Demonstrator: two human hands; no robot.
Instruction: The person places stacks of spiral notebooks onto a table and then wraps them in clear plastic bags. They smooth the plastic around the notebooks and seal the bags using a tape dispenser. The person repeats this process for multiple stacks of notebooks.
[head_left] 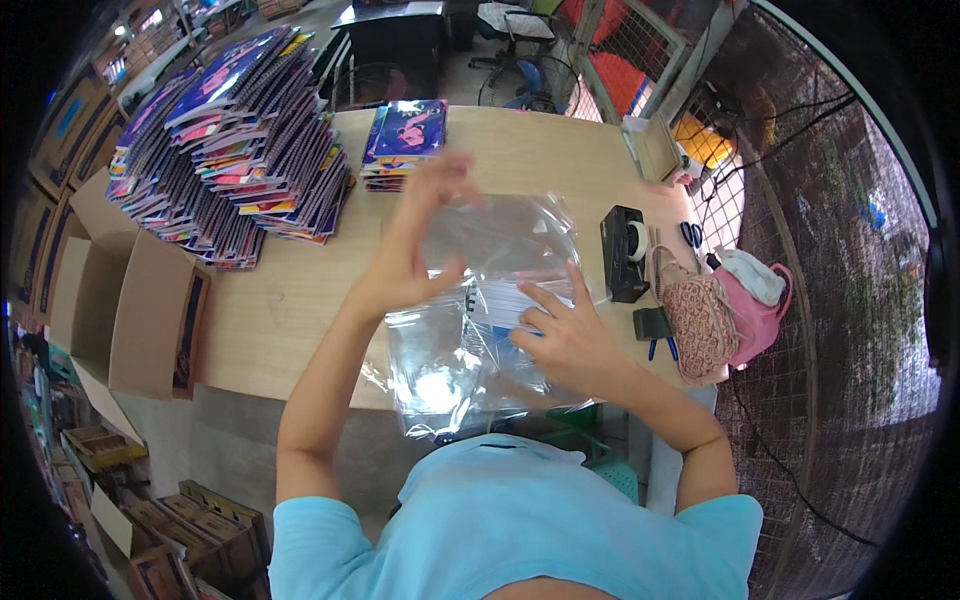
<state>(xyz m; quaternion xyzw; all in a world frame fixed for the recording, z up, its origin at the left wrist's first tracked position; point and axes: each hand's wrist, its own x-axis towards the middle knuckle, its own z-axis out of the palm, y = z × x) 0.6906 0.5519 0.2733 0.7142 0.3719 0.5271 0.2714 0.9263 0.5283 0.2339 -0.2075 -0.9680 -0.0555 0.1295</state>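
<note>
Clear plastic bags or sheets [430, 350] lie on the table in front of me, shiny and creased. On the plastic, or under its top layer, is a white lined paper slip or stack [505, 303] with a bit of blue beside it; I cannot tell which. My right hand [568, 335] rests there with its fingers spread, touching the plastic. Above the plastic's left side is my left hand [422, 245], thumb and fingers apart, its fingertips blurred, with nothing seen in it. Just beyond it stands a short stack of spiral notebooks [405, 135] with purple-blue covers.
Tall piles of spiral notebooks [245, 140] stand at the far left, by an open cardboard box [150, 310]. Along the right are a black tape dispenser [622, 255], scissors [691, 235], a patterned pouch [700, 325] and a pink bag [758, 315]. A mesh wall borders the table.
</note>
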